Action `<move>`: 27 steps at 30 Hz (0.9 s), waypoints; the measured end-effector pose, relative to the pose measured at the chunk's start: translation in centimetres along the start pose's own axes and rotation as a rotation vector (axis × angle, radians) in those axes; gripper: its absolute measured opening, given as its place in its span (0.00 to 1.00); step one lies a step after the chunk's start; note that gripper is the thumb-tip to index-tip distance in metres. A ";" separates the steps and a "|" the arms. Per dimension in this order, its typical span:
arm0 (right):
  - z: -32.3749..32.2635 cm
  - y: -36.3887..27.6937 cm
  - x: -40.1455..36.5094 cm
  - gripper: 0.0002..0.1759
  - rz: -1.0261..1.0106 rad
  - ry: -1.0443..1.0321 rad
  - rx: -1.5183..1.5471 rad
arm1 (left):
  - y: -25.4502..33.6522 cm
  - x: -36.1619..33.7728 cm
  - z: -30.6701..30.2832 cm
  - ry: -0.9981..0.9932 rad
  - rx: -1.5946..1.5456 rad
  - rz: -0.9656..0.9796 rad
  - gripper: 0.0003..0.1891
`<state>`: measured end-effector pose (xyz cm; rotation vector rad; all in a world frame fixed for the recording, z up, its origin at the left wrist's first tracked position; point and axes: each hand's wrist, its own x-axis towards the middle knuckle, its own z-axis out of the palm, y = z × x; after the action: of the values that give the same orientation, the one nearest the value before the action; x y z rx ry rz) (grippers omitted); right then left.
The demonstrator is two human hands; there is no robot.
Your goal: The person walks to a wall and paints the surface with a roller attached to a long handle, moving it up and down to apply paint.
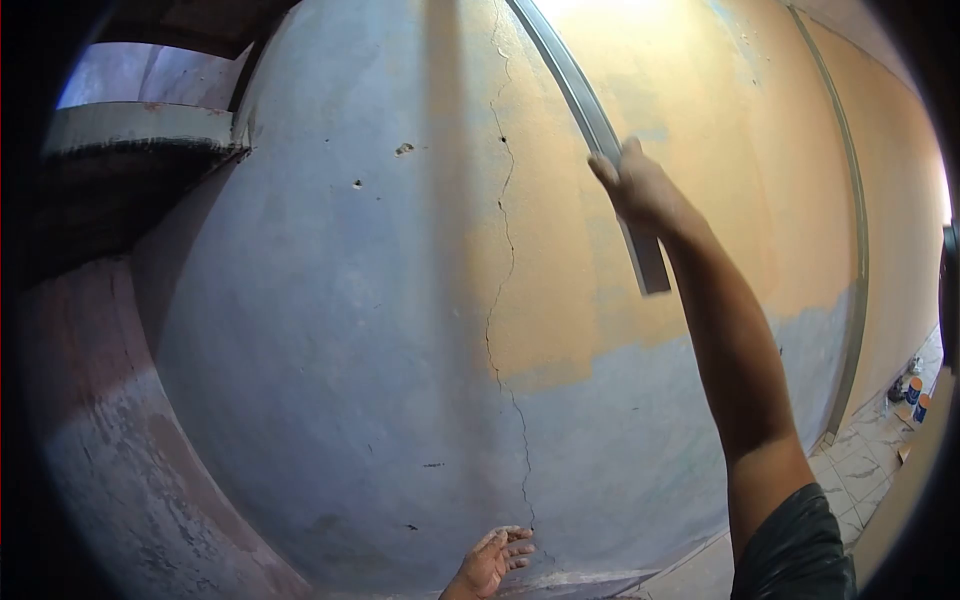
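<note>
A long grey metal bar [577, 90] slants down from the top of the view in front of the wall, its lower end free below my right hand. My right hand [640, 190] is wrapped round this bar, with the arm raised and stretched out. Low in the view, my left hand [490, 562] has its fingers apart and holds nothing. It is near the foot of a thin crack [512, 240] that runs down the wall [330, 330]. The wall is blue-grey, with yellow-orange paint on its upper right.
A dark-edged concrete ledge [140, 125] juts out at the upper left. Small holes mark the wall. A green vertical strip [850, 170] stands at the right. Paint cans [914, 390] and other items lie on the tiled floor [855, 470] at the far right.
</note>
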<state>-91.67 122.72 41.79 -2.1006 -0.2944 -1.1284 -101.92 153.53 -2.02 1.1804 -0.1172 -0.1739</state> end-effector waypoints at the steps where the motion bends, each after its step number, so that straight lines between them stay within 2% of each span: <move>1: 0.2 0.6 -1.8 0.34 0.048 -0.044 -0.008 | 0.0 0.0 0.2 -0.001 -0.002 -0.008 0.20; 4: 1.9 3.7 -6.7 0.30 0.050 -0.025 0.050 | -0.4 0.5 0.0 -0.036 -0.014 -0.004 0.20; 7: 3.6 6.8 -11.4 0.27 0.072 0.004 0.067 | -1.4 1.6 -1.0 -0.097 -0.097 -0.122 0.19; 13: 5.4 9.9 -21.3 0.24 0.202 -0.086 0.155 | -0.3 2.5 1.3 -0.128 -0.016 -0.133 0.20; 19: 6.6 12.7 -30.0 0.26 0.284 -0.144 0.169 | 1.7 4.2 4.8 -0.247 0.026 -0.053 0.19; 21: 6.8 13.7 -32.7 0.27 0.331 -0.169 0.169 | 2.3 5.4 5.8 -0.338 0.052 0.030 0.19; 25: 7.3 15.6 -38.4 0.30 0.396 -0.207 0.177 | 5.0 6.5 9.4 -0.355 0.103 0.069 0.21; 27: 7.6 16.5 -41.1 0.31 0.439 -0.230 0.168 | 6.1 7.2 11.0 -0.394 0.164 0.220 0.23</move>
<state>-102.85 121.50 -1.73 -2.0138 -0.0266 -0.5875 -96.46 144.35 7.79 1.2750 -0.6151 -0.2039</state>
